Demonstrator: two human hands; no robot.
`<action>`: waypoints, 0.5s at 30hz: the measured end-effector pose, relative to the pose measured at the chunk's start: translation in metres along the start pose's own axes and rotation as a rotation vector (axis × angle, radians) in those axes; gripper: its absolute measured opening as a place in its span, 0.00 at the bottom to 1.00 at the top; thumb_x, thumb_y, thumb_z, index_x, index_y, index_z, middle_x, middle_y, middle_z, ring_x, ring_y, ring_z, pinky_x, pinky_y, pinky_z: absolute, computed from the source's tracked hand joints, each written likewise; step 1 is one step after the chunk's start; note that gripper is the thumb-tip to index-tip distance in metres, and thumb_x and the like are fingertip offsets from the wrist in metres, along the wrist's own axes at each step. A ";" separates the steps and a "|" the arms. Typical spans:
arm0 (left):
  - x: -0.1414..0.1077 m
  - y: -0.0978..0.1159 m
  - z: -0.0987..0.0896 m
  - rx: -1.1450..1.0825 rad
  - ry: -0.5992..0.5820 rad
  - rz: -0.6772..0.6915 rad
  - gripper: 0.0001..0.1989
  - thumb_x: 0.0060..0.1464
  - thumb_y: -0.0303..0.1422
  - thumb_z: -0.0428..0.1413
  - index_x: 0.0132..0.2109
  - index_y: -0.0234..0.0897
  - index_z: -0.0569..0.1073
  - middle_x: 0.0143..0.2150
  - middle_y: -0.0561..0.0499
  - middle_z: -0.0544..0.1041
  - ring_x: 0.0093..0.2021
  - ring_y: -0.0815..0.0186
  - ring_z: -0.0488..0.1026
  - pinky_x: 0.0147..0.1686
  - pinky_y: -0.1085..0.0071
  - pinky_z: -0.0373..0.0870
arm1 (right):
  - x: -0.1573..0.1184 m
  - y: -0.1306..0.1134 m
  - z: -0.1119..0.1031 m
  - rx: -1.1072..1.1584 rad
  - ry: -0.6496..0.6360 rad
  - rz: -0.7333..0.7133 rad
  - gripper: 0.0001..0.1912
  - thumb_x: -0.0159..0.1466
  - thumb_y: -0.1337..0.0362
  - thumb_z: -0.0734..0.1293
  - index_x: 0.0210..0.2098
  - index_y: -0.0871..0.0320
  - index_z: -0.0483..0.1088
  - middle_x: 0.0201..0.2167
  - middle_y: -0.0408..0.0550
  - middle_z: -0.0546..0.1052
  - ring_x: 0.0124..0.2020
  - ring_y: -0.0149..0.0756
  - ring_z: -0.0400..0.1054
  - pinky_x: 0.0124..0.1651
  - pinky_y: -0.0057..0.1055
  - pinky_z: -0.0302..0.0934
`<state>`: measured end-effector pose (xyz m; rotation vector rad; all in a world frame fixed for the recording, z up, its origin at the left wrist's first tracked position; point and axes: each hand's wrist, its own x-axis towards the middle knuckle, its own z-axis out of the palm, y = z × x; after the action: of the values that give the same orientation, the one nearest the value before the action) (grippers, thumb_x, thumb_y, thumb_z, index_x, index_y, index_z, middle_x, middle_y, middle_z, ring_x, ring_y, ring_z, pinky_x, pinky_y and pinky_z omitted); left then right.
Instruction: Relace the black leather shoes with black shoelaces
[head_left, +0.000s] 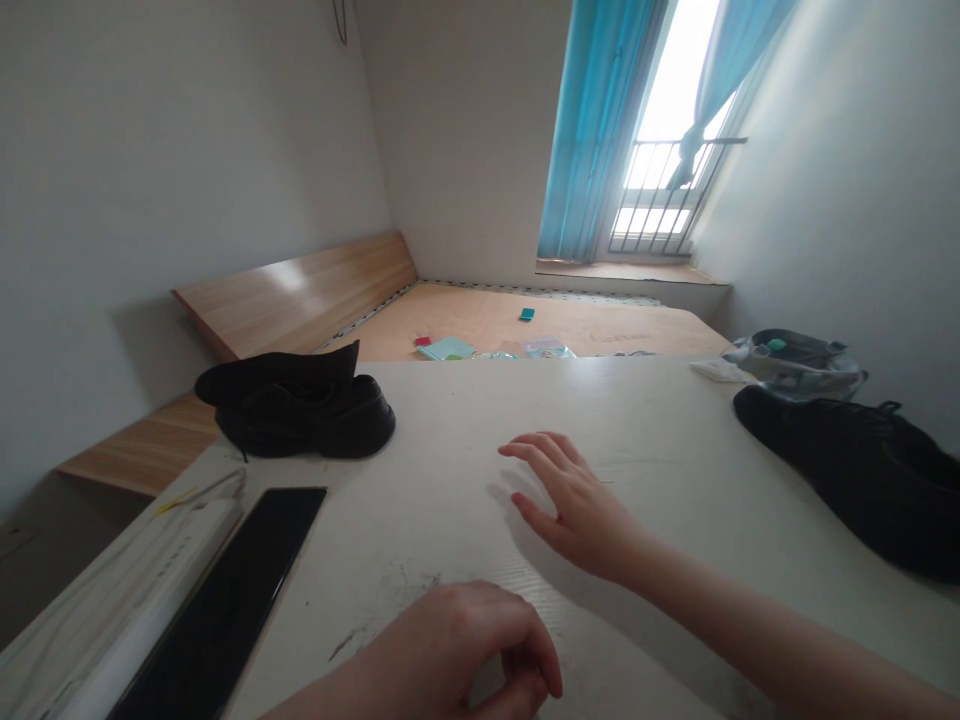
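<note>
**Power strip:** white power strip (142,590) lay at the far left edge of the white counter (420,520), a yellow tag on it.

**Slab:** black slab (225,600), likely a phone or tablet, lay flat beside the strip, nearest the left hand. Long axis ran lower left to upper right. Judged stiff, slick and fragile; best taken by its long edges.

**Left shoe:** black lace-up shoe (300,415) lay on the counter, toe pointing right, the soft upper folded left.

**Left hand:** left hand (457,650) at bottom centre, fingers curled narrow, nothing visible in it.

**Right hand:** right hand (570,500) spread wide over the counter, empty; contact with the surface could not be told.

**Right shoe:** black shoe (847,480) lay at the right, long axis upper left to lower right. Judged light, semi-soft; best gripped at the heel collar.

**Bag:** grey plastic bag (795,365) sat beyond it.

**Behind:** wooden bed platform (300,300) held small teal items (446,348).
</note>
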<state>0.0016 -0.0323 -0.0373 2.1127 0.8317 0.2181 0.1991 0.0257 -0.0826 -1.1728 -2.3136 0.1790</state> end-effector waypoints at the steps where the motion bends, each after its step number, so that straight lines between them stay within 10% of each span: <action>1: 0.000 0.000 -0.001 -0.006 0.006 0.010 0.09 0.50 0.19 0.55 0.36 0.35 0.76 0.34 0.54 0.79 0.35 0.71 0.75 0.38 0.82 0.67 | 0.011 -0.005 0.003 0.023 -0.041 -0.035 0.23 0.64 0.68 0.62 0.59 0.56 0.59 0.56 0.52 0.66 0.58 0.45 0.56 0.60 0.46 0.55; 8: -0.006 0.001 -0.003 0.029 0.088 0.071 0.08 0.52 0.20 0.56 0.37 0.36 0.76 0.35 0.54 0.79 0.35 0.72 0.75 0.38 0.82 0.67 | 0.126 -0.046 0.037 0.096 -0.119 -0.194 0.32 0.67 0.60 0.61 0.66 0.56 0.47 0.67 0.52 0.53 0.59 0.45 0.61 0.58 0.42 0.60; 15: 0.006 -0.023 0.003 -0.026 0.121 0.200 0.08 0.52 0.22 0.56 0.35 0.38 0.76 0.30 0.56 0.78 0.31 0.73 0.73 0.36 0.81 0.66 | 0.190 -0.061 0.054 -0.013 -0.142 -0.199 0.15 0.64 0.61 0.66 0.47 0.63 0.69 0.51 0.59 0.68 0.51 0.52 0.64 0.47 0.45 0.66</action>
<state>-0.0036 -0.0207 -0.0571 2.1749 0.6821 0.4637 0.0369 0.1429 -0.0307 -0.9557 -2.5414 0.1795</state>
